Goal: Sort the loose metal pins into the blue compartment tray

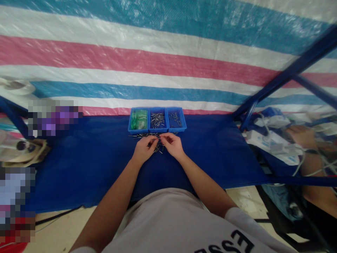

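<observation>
My left hand (145,147) and my right hand (172,143) meet fingertip to fingertip above a loose pile of thin metal pieces (159,149), which look like screws or nails. Both hands are closed in a pinch; what lies between the fingertips is too small to make out. Just beyond them a blue tray of three joined bins stands on the blue tabletop (105,158). The left bin (129,128) holds green plastic packets (139,118). Dark metal pieces (157,120) fill much of the middle bin, and fewer (175,119) lie in the right bin. My hands cover part of the pile.
A striped plastic sheet (158,59) hangs behind the table. Blue metal frame bars (279,75) rise at the right. Beyond them are a white power strip (273,146) with cables and another person's arm (312,161). Blurred items, including a purple one (61,117), sit at the left.
</observation>
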A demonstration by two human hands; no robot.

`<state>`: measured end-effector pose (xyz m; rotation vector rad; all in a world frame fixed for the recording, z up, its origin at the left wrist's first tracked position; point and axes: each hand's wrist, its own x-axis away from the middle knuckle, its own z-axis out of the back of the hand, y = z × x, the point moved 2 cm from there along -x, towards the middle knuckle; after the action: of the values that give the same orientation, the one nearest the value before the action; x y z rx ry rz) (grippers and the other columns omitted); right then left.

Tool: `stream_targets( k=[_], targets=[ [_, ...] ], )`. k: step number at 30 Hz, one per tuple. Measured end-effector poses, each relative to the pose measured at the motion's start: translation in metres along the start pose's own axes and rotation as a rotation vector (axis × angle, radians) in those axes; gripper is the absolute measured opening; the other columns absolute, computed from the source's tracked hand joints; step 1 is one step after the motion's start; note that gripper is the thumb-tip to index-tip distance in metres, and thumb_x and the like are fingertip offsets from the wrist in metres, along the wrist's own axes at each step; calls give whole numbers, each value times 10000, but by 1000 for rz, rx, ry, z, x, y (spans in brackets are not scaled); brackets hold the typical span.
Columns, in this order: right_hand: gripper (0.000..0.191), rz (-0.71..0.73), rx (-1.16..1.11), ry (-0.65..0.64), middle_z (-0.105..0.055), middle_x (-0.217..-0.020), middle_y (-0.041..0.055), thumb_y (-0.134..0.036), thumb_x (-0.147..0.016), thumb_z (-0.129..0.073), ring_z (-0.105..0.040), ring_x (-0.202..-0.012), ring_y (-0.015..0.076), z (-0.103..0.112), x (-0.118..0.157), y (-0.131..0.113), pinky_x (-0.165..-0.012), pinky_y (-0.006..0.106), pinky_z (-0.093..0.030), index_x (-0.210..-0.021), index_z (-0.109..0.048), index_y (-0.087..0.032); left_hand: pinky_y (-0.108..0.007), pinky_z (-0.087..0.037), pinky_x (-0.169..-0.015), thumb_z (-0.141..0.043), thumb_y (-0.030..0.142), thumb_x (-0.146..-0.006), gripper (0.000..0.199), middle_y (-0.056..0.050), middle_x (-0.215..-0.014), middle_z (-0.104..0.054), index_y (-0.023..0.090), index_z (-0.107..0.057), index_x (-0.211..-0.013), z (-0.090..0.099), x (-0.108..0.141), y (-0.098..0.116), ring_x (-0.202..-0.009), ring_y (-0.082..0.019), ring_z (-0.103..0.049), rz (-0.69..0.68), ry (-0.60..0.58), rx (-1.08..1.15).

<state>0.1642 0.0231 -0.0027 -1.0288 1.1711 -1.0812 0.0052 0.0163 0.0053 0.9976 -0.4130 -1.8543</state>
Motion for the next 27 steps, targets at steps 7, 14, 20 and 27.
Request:
stream_targets(
  k=[7, 14, 20, 27],
  targets=[
    [253, 122, 149, -38, -628, -860, 47, -347, -831, -578, -561, -702, 41, -1, 2, -10, -666, 150, -493, -928, -662, -129, -238, -453, -627, -419, 316, -932, 238, -19, -755, -651, 184, -613, -887, 2, -1, 2, -652, -125, -586, 50, -60, -1],
    [234, 178, 203, -14, -624, -868, 47, -331, -852, -560, -560, -737, 45, 1, 3, -15, -669, 152, -481, -906, -666, -129, -233, -457, -637, -477, 332, -910, 202, -7, -747, -638, 189, -605, -975, 0, 1, -1, -667, -121, -593, 43, -34, 48],
    [223, 197, 205, -1, -628, -866, 49, -325, -855, -559, -564, -737, 49, 2, 2, -15, -665, 157, -482, -898, -662, -132, -228, -454, -616, -510, 340, -893, 198, 16, -658, -599, 199, -625, -971, -1, 1, -2, -612, -113, -574, 40, -16, 54],
    [232, 214, 239, -21, -627, -886, 55, -334, -867, -544, -566, -749, 54, 1, 3, -16, -677, 168, -491, -916, -661, -140, -238, -468, -643, -458, 348, -918, 235, -19, -770, -665, 197, -639, -927, 2, 1, 0, -672, -127, -604, 32, -64, 37]
  ],
)
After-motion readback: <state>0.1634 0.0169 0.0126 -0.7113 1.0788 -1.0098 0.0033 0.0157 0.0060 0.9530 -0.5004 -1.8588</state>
